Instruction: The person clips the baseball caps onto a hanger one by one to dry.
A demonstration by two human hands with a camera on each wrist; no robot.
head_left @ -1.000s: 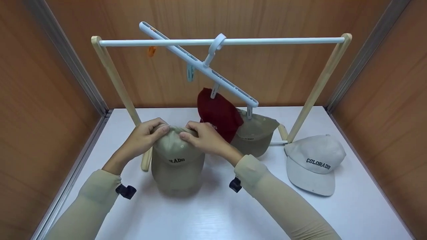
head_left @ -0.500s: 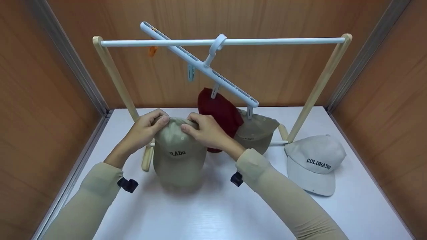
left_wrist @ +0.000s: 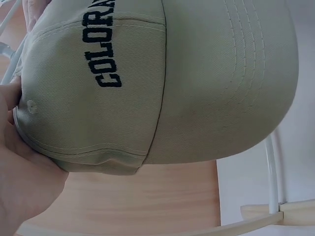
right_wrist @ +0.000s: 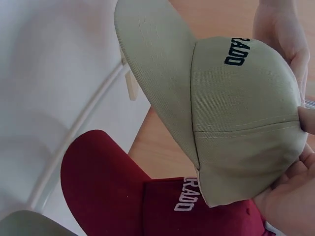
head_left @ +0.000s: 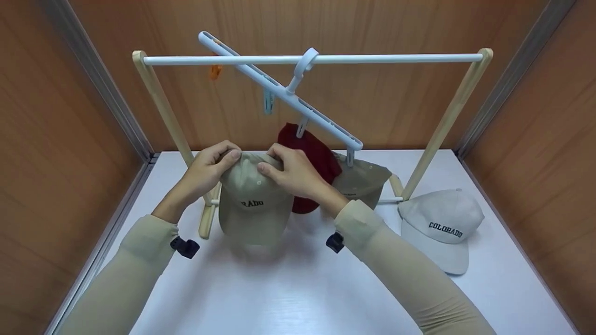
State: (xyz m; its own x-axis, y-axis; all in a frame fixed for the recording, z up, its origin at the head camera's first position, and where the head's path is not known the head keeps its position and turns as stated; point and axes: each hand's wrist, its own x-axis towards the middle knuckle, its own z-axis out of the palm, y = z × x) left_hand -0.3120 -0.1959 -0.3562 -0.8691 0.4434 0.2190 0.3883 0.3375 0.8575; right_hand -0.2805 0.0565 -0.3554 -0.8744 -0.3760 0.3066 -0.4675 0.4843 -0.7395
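Fingers, left hand (head_left: 205, 167): curled, with the thumb set against them, pinching the upper edge of a beige cloth baseball cap (head_left: 256, 216); only fabric fills the gap.
Fingers, right hand (head_left: 295, 172): thumb laid on the near face of the crown, the others bent behind the same edge, pinching it; in the head view the cloth hides their tips.
Beige cap, position: held up between both hands above the white tabletop (head_left: 298, 298), brim downward, dark lettering turned toward the person; "RADO" shows from the head and right wrist views.
Hanger, white plastic (head_left: 321, 121): hooked over the white rail (head_left: 396, 58) of a pale wooden rack (head_left: 448, 124), its bar slanting down to the right.
Clips, left half of hanger: one orange clip (head_left: 215, 72), one pale blue clip (head_left: 268, 102), both higher than the beige cap.
Dark red cap (head_left: 313, 146): hung from the hanger by a pale clip (head_left: 302, 128), partly behind the right hand; I cannot tell whether they touch.
Olive-beige cap (head_left: 368, 179): hung by the hanger's end clip (head_left: 350, 157), beside the dark red cap.
Light grey cap (head_left: 447, 216): resting on the tabletop near the rack's right foot, "COLORADO" across its front.
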